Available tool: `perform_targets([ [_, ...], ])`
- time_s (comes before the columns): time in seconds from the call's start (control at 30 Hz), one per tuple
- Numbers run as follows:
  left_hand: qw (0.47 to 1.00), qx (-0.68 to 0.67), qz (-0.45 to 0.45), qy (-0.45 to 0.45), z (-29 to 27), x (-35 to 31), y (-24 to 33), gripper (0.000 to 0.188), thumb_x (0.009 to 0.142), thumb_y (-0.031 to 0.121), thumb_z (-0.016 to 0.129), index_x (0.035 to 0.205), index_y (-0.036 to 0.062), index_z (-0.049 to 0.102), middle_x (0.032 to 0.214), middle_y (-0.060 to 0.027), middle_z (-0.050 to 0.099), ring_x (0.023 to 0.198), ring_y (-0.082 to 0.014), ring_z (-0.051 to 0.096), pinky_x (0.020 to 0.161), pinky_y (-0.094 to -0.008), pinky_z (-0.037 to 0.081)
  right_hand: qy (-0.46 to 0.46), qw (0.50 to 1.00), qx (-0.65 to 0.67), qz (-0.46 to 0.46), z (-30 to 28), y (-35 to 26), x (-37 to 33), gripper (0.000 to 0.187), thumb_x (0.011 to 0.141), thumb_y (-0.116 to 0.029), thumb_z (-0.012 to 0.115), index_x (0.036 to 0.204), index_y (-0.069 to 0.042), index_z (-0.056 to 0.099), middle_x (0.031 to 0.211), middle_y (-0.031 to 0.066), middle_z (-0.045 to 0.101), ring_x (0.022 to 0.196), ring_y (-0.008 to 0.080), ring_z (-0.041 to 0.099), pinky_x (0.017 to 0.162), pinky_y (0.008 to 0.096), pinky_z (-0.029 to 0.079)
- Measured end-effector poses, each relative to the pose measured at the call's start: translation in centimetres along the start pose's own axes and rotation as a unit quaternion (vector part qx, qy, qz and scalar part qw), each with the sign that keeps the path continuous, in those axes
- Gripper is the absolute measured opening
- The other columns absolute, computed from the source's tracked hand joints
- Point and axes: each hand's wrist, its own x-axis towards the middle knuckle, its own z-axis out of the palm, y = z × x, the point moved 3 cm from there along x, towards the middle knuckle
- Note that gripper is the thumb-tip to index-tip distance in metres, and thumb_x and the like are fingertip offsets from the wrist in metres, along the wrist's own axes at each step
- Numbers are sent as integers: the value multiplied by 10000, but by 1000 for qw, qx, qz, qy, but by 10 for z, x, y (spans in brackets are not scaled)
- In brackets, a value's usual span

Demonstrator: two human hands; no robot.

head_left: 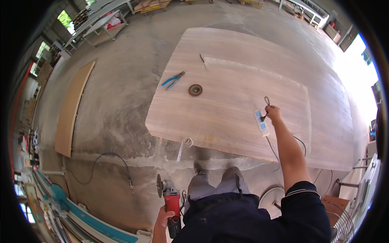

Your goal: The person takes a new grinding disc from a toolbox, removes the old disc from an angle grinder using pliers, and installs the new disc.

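Note:
My left hand [163,217] is wrapped around the body of a red and black angle grinder [172,202], whose disc [159,186] points upward beside my legs. Stretched forward, my right hand [273,112] is closed on a looped black power cord [267,100]. Just below those fingers, a black plug [263,118] sits at a white and blue power strip [263,126]; how far it is seated cannot be made out. The strip lies on a large wooden panel [231,121]. Farther left on it are blue-handled pliers [173,80] and a round brown disc [195,90].
A white curled strip [185,145] hangs at the panel's near edge. A dark hose [95,166] crosses the floor at left, near a leaning or lying board [75,109]. Teal machinery [93,224] stands lower left. A wire-guarded fan [338,218] is lower right.

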Motion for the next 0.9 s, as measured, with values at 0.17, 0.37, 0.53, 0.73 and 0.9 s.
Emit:
perform_targets([
  [0.17, 997, -9, 69, 12, 76, 0, 89, 646, 572, 269, 722, 1085, -54, 500, 831, -130, 614, 709, -252, 646, 642, -351, 539, 99, 980, -173, 16, 1, 2, -6, 331, 787, -306, 604, 955, -33, 685, 876, 198, 660, 910, 326, 625, 816, 408, 470],
  [0.37, 988, -95, 114, -47, 173, 45, 140, 835, 526, 325, 746, 1198, -58, 432, 925, -143, 596, 785, -255, 639, 702, -345, 523, 105, 983, -59, -140, -21, -48, -38, 254, 821, -192, 616, 985, 1, 632, 845, 143, 654, 729, 235, 613, 692, 351, 481],
  [0.53, 976, -104, 85, -174, 265, 86, 182, 871, 495, 319, 754, 1207, -51, 416, 928, -144, 579, 806, -259, 625, 745, -353, 487, -541, 753, 197, 318, 50, -63, -155, 463, 905, -414, 504, 1030, 19, 608, 908, 169, 659, 794, 244, 645, 714, 340, 518],
  [0.73, 981, -78, 6, -180, 330, 111, 184, 854, 494, 313, 759, 1195, -46, 429, 904, -149, 587, 768, -252, 617, 711, -352, 495, -431, 667, 420, 439, 82, -101, -143, 298, 902, -298, 494, 840, -13, 555, 851, 162, 625, 774, 264, 612, 699, 351, 506],
  [0.9, 981, -64, -17, -185, 321, 114, 172, 839, 492, 302, 755, 1182, -51, 435, 896, -153, 597, 793, -261, 631, 709, -336, 513, -242, 689, 543, 415, 83, -63, -25, 146, 826, -77, 511, 682, -55, 499, 574, 67, 496, 509, 201, 494, 508, 328, 450],
])
